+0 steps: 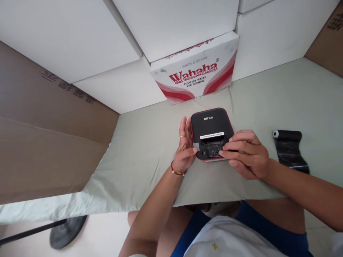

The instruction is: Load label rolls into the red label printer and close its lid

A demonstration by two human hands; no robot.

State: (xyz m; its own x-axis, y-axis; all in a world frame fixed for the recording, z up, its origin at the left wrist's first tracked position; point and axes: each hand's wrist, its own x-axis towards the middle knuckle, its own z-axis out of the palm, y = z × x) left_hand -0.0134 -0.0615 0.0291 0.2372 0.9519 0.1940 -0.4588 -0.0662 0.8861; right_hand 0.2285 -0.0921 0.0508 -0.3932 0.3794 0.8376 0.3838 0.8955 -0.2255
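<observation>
A black label or receipt printer (211, 126) with rounded corners and a red edge lies on the cloth-covered table. A white warning strip (212, 135) crosses it above a dark, glossy recess (213, 148), which looks to have clear film over it. My left hand (185, 150) wraps the printer's left side, thumb on the front left corner and fingers along the edge. At the recess's right end are the fingertips of my right hand (248, 153), drawn together in a pinch. What lies between them is too small to make out.
A partly unrolled roll of black film (289, 135) lies to the right, near my forearm. A red-and-white water carton (197, 73) stands behind the printer, against white boxes (182, 25). A brown carton (50, 135) stands at left; a round black stand base (66, 232) is on the floor.
</observation>
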